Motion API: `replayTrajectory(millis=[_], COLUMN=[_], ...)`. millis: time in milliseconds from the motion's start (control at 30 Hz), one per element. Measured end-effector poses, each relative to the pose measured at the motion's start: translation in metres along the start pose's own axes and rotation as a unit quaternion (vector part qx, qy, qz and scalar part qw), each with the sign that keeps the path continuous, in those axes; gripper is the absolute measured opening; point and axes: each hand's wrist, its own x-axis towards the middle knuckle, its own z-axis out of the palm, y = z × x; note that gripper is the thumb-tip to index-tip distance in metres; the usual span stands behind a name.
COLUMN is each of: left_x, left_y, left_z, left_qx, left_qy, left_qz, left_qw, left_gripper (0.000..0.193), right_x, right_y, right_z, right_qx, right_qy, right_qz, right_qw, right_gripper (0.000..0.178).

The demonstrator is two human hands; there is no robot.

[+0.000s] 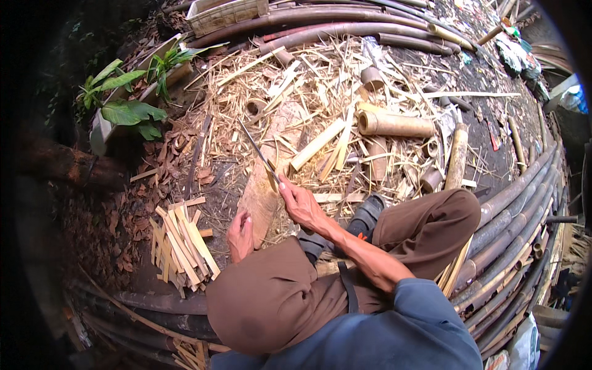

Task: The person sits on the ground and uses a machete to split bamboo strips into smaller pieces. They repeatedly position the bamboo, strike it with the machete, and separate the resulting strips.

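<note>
Outdoor dirt ground (487,123), littered with bamboo shavings and splinters; long bamboo poles (518,203) curve round the rim from 12 to 5 o'clock.

Fingers first. My right hand (300,203) has its fingers wrapped tight round the handle of a long knife (259,154); the blade runs up toward 11 o'clock from the fist, tip well clear of the hand. It looks held low and angled so the edge sits on top of the wooden chopping block (265,185), which lies flat just in front of my knees as a work surface.

My left hand (239,235) sits at 7 o'clock from the right one, fingers curled in, pressed together. It seems to pinch a thin bamboo piece against the near end of the block, but the view is too small for me to tell what is in it.

Outward: a stack of cut bamboo slats (180,246) lies at 9 o'clock of the left hand, just beside it, within easy reach for dropping finished pieces. A short bamboo tube (394,124) lies at 1 o'clock among the shavings, with smaller ring offcuts near it. Green leafy plants (126,105) at 10 o'clock. My brown trouser knee (271,302) fills the lower centre, and a dark sandal (367,216) shows at 3 o'clock of the right hand.
</note>
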Motion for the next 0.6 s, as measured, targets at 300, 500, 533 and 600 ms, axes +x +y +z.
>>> replayTrajectory(millis=[300, 500, 533, 600], left_x=[0.030, 0.091, 0.103, 0.113], left_y=[0.044, 0.116, 0.114, 0.119], left_z=[0.001, 0.037, 0.050, 0.066], left_qx=[-0.038, 0.074, 0.055, -0.001], left_qy=[0.058, 0.025, -0.029, -0.023], left_qz=[0.098, 0.333, 0.330, 0.287], left_qw=[0.993, 0.940, 0.942, 0.958], left_gripper=[0.031, 0.047, 0.046, 0.039], right_x=[0.002, 0.008, 0.013, 0.022], right_y=[0.029, 0.054, 0.071, 0.067], right_z=[-0.006, -0.001, -0.002, -0.011], right_qx=[-0.030, 0.013, 0.002, -0.009], right_qy=[-0.067, -0.046, 0.030, -0.022], right_qz=[0.092, -0.005, -0.076, -0.016], right_qw=[0.993, 0.999, 0.997, 1.000], right_gripper=[0.049, 0.067, 0.070, 0.063])
